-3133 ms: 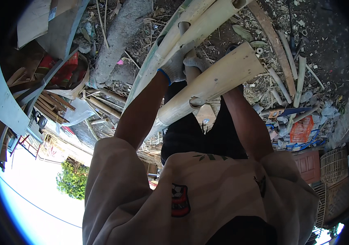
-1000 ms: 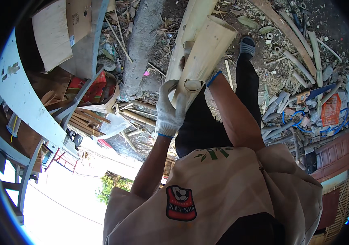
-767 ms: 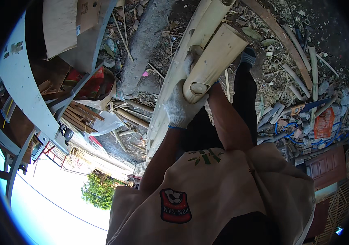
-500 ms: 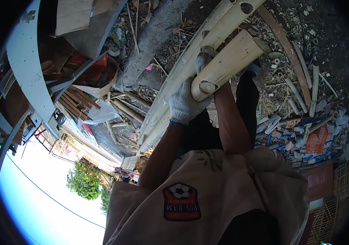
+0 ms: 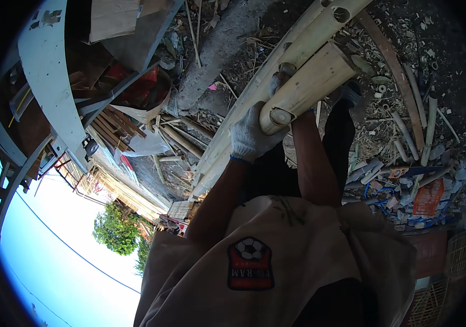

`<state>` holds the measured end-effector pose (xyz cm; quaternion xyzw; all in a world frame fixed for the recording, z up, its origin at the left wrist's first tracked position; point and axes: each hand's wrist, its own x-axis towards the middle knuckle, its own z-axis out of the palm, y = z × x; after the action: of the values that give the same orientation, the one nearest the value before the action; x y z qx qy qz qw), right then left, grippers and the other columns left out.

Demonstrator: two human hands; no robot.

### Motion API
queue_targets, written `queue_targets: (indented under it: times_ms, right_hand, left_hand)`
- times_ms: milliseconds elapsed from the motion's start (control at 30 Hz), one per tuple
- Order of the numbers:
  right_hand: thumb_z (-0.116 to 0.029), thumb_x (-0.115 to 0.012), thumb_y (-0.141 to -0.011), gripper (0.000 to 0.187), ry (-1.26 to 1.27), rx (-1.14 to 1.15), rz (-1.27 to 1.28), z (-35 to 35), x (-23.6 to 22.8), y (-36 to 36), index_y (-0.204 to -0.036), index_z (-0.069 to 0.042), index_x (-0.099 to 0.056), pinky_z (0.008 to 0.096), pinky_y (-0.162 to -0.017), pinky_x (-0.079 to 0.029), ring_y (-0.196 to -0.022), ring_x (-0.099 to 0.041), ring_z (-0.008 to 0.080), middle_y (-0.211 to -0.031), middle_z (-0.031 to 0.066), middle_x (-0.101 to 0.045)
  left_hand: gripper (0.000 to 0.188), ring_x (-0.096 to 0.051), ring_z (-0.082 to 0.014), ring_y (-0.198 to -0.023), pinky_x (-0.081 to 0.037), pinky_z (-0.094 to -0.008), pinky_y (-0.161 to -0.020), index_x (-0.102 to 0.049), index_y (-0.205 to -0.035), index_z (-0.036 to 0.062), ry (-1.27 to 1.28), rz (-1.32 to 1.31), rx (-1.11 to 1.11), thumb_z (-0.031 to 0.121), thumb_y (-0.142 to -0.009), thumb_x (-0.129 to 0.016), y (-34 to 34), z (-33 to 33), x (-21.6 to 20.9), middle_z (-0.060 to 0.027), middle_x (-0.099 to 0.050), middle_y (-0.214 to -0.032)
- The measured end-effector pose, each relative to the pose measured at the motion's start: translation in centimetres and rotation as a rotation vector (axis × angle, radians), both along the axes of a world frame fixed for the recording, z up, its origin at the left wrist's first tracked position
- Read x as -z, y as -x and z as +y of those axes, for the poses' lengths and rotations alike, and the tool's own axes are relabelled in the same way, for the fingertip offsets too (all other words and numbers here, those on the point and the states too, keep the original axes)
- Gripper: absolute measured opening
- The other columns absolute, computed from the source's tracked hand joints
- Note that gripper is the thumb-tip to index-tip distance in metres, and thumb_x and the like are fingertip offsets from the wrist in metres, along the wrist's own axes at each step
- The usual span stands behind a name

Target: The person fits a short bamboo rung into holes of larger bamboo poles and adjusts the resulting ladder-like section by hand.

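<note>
Pale bamboo pole point(image 5: 306, 82) being gripped at its cut near end by both hands.
The pole's long axis is running up and right, away from the body, beside longer poles point(image 5: 254, 109). The gloved left hand point(image 5: 252, 136) is wrapping the end and sits nearer; the right hand point(image 5: 282, 76) is clasping farther along, mostly hidden. A woven basket point(image 5: 145, 95), upper left, is holding red material.

Harsh daylight throughout, strongest on the pale bamboo pole point(image 5: 304, 82) and the white glove of the left hand point(image 5: 250, 136), with hard dark shadows over the trousers and the littered ground. Washed-out, near-white sky at lower left, black vignette all around the circular fisheye field. Straight edges bowed toward the rim, detail soft there, centre reasonably sharp.
</note>
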<state>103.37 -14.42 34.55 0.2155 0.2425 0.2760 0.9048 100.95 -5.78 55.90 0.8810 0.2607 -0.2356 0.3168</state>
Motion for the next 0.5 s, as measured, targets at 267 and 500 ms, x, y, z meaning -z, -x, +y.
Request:
queue_targets:
  times_ms: [267, 500]
  right_hand:
    - [-0.038, -0.061, -0.099, 0.029, 0.174, -0.147, 0.076, -1.0, 0.1, -0.6, -0.101, -0.009, -0.057, 0.0365, -0.072, -0.055, -0.078, -0.062, 0.0183, -0.087, 0.0058, -0.059]
    - [-0.037, -0.062, -0.100, 0.040, 0.506, -0.623, 0.007, -5.9, 1.4, -2.5, -0.128, -0.010, -0.051, 0.0419, -0.092, -0.056, -0.101, -0.067, 0.0218, -0.113, 0.0117, -0.065]
  left_hand:
    - [0.081, -0.072, -0.0356, -0.102, -0.059, -0.0449, -0.084, -0.057, -0.133, 0.0075, 0.065, -0.061, -0.006, 0.037, -0.066, -0.093, -0.7, -0.5, 0.2, -0.0193, -0.072, -0.110]
    - [0.080, -0.071, -0.0349, -0.099, -0.058, -0.0475, -0.084, -0.058, -0.133, 0.0131, 0.052, -0.064, 0.012, 0.045, -0.067, -0.089, -0.6, 0.3, 0.2, -0.0176, -0.070, -0.112]
